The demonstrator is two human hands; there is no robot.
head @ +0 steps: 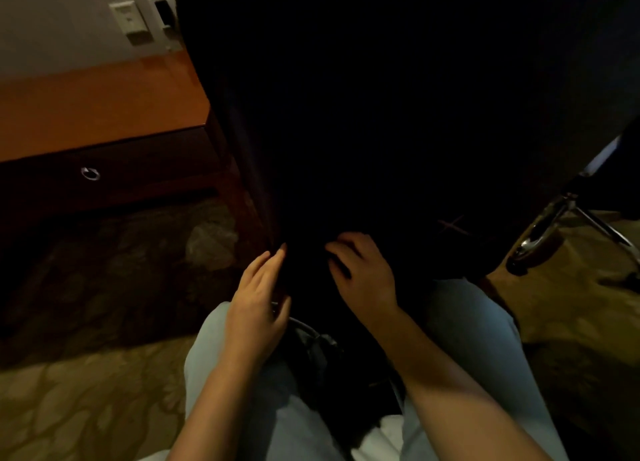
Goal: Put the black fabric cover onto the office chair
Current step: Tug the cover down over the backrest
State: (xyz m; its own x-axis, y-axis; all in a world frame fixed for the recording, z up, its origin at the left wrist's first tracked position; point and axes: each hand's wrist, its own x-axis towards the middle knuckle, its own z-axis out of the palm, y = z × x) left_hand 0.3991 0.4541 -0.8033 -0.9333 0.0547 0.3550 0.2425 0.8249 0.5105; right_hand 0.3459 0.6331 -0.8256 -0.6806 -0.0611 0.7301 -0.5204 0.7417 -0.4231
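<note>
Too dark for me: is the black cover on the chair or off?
On, it seems: the cover hangs over the chair; the right hand grips its lower edge.

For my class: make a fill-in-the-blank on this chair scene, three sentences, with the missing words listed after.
1. The left hand and right hand both touch the black ____.
2. The desk has a drawer with a ____-shaped pull.
3. The floor by the chair is patterned ____.

Missing words: cover; ring; carpet.
</note>
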